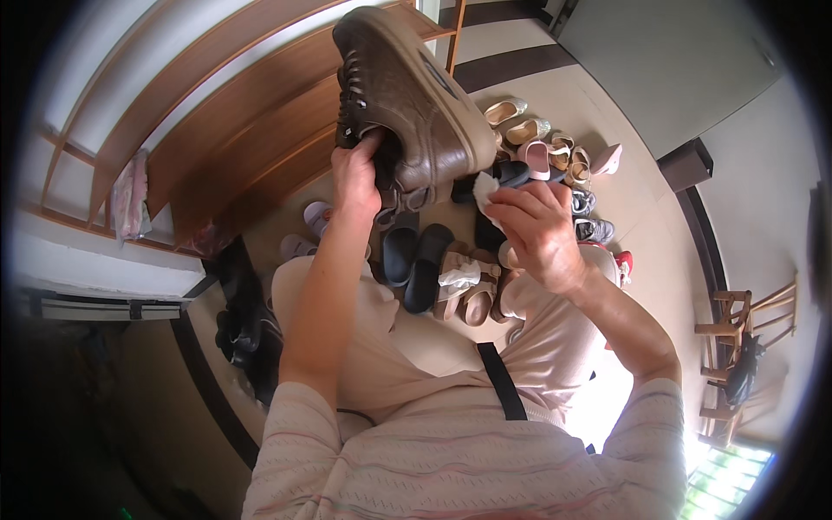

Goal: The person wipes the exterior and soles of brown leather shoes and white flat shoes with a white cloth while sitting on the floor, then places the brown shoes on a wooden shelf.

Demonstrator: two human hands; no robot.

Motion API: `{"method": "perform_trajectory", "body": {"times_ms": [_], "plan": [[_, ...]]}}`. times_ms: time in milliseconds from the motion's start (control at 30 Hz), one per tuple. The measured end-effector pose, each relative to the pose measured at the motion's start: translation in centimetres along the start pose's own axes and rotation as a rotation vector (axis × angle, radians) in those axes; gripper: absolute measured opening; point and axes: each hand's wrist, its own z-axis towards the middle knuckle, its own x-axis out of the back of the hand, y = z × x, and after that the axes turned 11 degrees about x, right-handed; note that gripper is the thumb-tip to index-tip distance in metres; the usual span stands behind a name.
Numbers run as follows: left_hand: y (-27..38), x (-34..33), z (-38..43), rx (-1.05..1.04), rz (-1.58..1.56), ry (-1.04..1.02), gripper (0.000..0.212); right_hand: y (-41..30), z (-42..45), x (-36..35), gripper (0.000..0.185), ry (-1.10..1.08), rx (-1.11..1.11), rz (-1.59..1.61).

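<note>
A brown leather lace-up shoe (426,117) with a thick tan sole is raised in front of me, its toe pointing up and away. My left hand (357,175) grips it at the opening, with fingers hidden inside. Between the fingertips of my right hand (539,227) is a crumpled white tissue (485,190), close to the heel end of the sole. From this view I cannot tell whether the tissue touches the shoe. Below the hands, black slides (426,263) and tan buckled sandals (478,302) lie on the floor, with another crumpled white tissue (460,277) on the sandals.
A wooden shelf rack (260,123) stands at the left, with a plastic-wrapped pink item (132,195) on it. Several pairs of shoes, including pink clogs (535,159) and grey sneakers (595,229), cover the floor ahead. Wooden chairs (734,325) stand by the right wall.
</note>
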Motion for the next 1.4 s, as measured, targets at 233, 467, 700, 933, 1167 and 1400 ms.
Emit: {"method": "perform_trajectory", "body": {"times_ms": [233,467,700,933,1167,1400], "plan": [[0.6,-1.5,-1.0,0.258,-0.232,0.056,0.031,0.3,5.2,1.2,0.028,0.301,-0.067,-0.047],[-0.9,0.9,1.1,0.302,-0.318,-0.094,0.031,-0.4,4.7,-2.9,0.027,0.232,0.081,-0.122],[-0.7,-0.4,0.6,0.247,-0.23,-0.027,0.032,-0.2,7.2,-1.0,0.028,0.353,0.093,-0.005],[-1.2,1.4,2.1,0.321,-0.346,-0.035,0.031,0.0,6.4,-4.6,0.024,0.253,0.103,-0.085],[-0.5,1.2,1.7,0.197,-0.256,-0.046,0.032,0.6,4.6,-2.4,0.031,0.261,0.018,0.033],[-1.1,1.0,3.7,0.151,-0.436,-0.657,0.038,0.1,7.4,-3.7,0.031,0.337,0.043,0.042]]}}
